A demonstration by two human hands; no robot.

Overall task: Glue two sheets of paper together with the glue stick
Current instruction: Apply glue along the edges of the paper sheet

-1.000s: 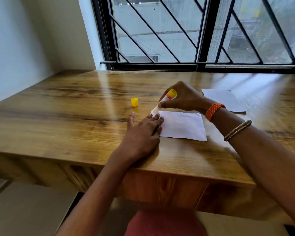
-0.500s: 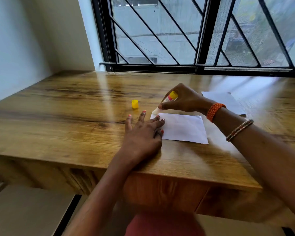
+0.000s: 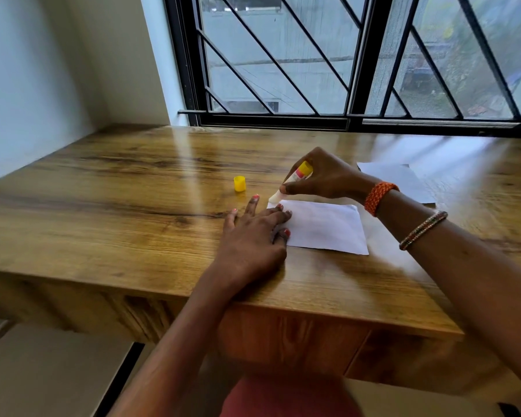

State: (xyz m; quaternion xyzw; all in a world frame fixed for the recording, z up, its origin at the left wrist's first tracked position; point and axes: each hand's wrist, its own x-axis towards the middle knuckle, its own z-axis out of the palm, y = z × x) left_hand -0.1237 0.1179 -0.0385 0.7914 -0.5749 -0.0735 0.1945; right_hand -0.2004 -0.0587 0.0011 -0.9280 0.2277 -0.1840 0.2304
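A small white sheet of paper (image 3: 325, 227) lies flat on the wooden table (image 3: 118, 206). My left hand (image 3: 253, 239) rests flat with fingers spread, its fingertips pressing the sheet's left edge. My right hand (image 3: 325, 179) grips a glue stick (image 3: 295, 179) with a yellow end, tilted, its white tip touching the sheet's far left corner. A second white sheet (image 3: 400, 182) lies farther right, partly behind my right wrist. The yellow cap (image 3: 239, 183) stands alone on the table, left of the glue stick.
A barred window (image 3: 343, 61) runs along the table's far edge. A white wall (image 3: 27, 85) closes the left side. The table's front edge (image 3: 283, 305) is just below my left wrist.
The view has shifted slightly. My left hand's fingers have spread a little on the sheet's edge. The glue stick stays at the sheet's far left corner.
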